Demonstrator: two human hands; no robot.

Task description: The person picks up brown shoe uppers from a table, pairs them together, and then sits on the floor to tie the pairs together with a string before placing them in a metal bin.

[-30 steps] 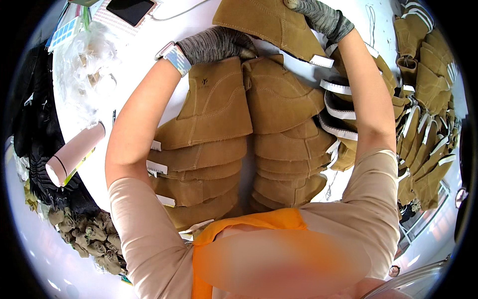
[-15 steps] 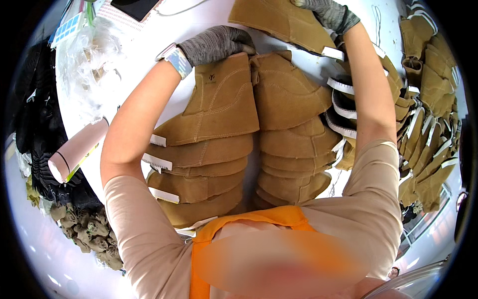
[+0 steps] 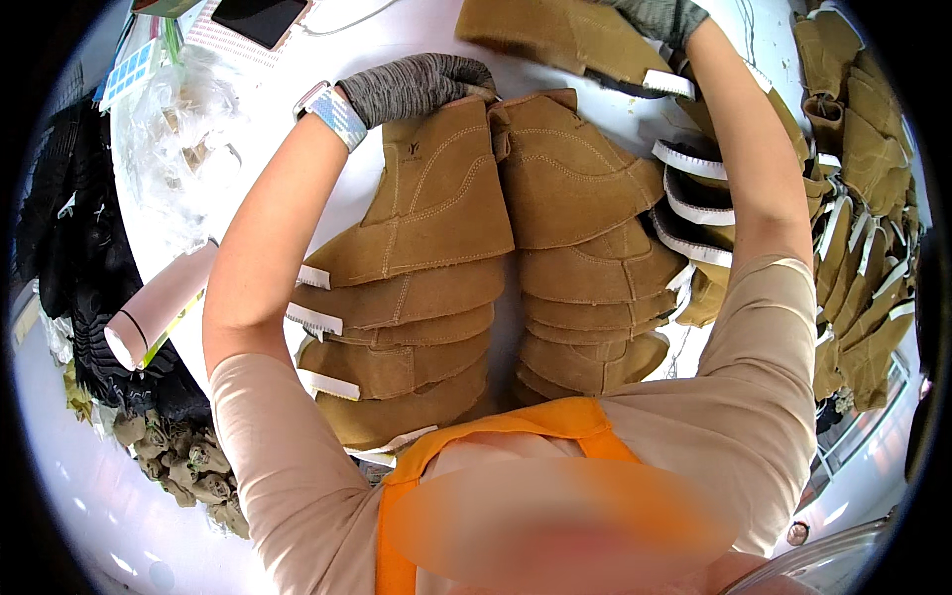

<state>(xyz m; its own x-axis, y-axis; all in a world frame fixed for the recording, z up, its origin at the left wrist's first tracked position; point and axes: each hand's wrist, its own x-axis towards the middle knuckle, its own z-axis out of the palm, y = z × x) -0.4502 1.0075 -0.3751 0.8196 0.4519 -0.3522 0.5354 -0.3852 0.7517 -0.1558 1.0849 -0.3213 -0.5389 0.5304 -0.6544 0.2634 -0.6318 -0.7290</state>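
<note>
My left hand (image 3: 416,87), in a grey knit glove, closes its fingers on the top edge of a brown suede boot upper (image 3: 441,203). That upper lies on a left stack of similar ones (image 3: 416,297), with white strips at the toe ends. Beside it stands a right stack of brown uppers (image 3: 575,178). My right hand (image 3: 666,18), also gloved, is partly cut off by the picture's top edge. It grips another brown boot upper (image 3: 555,38) lying beyond the stacks; its fingertips are mostly out of sight.
More brown uppers with white-edged soles (image 3: 694,203) lie under my right forearm, and a large pile (image 3: 873,178) is at the far right. Clear plastic bags (image 3: 178,129), a pink cylinder (image 3: 164,302) and a phone (image 3: 260,20) are at the left. Black pieces (image 3: 74,248) hang beyond the white table's edge.
My right hand and the upper under it have shifted a little farther away, toward the top edge. My left hand stays on its upper, with only a slight shift left.
</note>
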